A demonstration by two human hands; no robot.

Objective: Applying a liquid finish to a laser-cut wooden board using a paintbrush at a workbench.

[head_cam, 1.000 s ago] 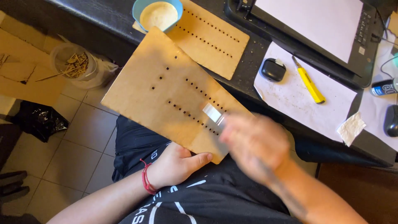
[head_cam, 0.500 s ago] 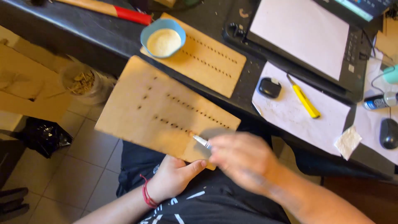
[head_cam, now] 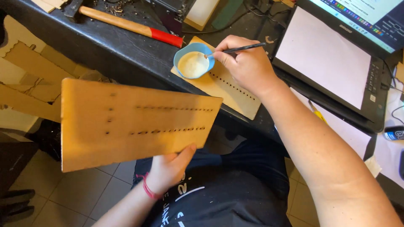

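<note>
My left hand (head_cam: 170,167) grips the lower right edge of a thin wooden board (head_cam: 126,124) with rows of small slots, holding it up over my lap. My right hand (head_cam: 246,63) holds a thin brush (head_cam: 235,50) with its tip dipped at the rim of a small blue bowl (head_cam: 194,63) of white glue. The bowl stands on a second slotted wooden board (head_cam: 229,93) that lies flat on the black table (head_cam: 105,46).
A hammer (head_cam: 126,26) with a wooden handle and red end lies at the back of the table. An open laptop (head_cam: 336,54) with a white sheet on its keyboard sits to the right. Cardboard pieces (head_cam: 25,80) stand at the left, above a tiled floor.
My right hand left the held board and reached up to the blue bowl with the brush. The held board has turned to lie more level, and the view has shifted closer.
</note>
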